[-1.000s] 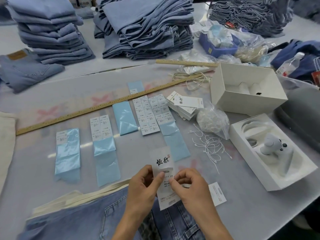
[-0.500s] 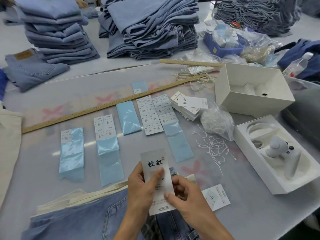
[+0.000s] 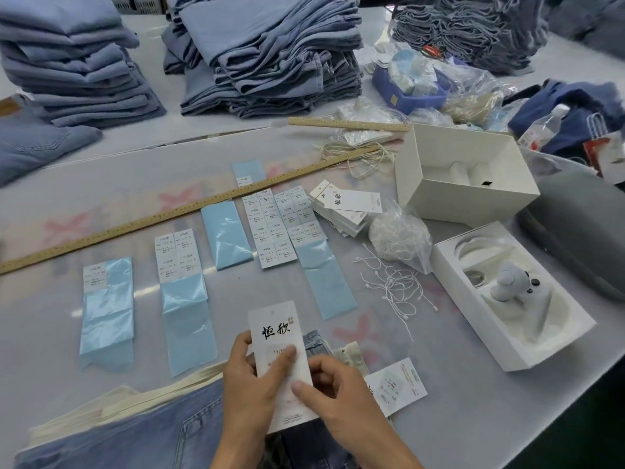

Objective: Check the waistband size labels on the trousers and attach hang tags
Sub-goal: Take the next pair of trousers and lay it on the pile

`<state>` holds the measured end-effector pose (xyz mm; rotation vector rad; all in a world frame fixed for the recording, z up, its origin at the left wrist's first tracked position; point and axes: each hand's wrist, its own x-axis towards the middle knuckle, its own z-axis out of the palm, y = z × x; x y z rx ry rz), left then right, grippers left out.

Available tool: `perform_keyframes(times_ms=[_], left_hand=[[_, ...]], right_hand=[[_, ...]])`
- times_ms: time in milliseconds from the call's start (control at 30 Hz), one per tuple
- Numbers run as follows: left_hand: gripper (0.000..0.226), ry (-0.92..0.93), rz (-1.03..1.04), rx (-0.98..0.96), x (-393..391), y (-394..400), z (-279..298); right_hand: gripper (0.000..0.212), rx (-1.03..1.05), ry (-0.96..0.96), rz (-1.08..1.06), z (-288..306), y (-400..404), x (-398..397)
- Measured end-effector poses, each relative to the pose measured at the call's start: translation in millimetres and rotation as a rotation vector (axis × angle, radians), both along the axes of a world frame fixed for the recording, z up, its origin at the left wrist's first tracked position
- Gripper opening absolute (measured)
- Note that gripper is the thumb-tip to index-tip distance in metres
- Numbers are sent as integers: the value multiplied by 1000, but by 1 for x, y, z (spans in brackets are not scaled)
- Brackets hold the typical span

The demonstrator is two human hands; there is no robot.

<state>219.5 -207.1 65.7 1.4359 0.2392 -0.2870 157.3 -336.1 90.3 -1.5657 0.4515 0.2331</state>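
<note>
bench (image 3: 439, 431) | on it: jeans stacks (image 3: 267, 52), long ruler (image 3: 169, 214), sticker sheets (image 3: 176, 255), white boxes (image 3: 463, 177), loose strings (image 3: 395, 289), tag pile (image 3: 345, 208)

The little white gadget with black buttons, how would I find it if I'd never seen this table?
Look along the table's right side, where two white boxes sit. The farther box is deep and holds no gadget; the nearer tray holds the gadget in a moulded hollow. It is the only rounded white thing with black buttons there.
</note>
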Motion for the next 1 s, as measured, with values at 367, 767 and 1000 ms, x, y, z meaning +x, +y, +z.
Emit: perform_keyframes(times_ms=[367,767,1000], left_hand=[[19,70,17,100,1,3,-33],[21,50,-22,125,-5,-3,-36],[34,5,-110,111,-4,5,-10]], right_hand=[[21,-738,264,-545,-102,-170,-6],[18,-485,69,-419,-71,-158,9],[27,218,-188,-396,8,-96,14]])
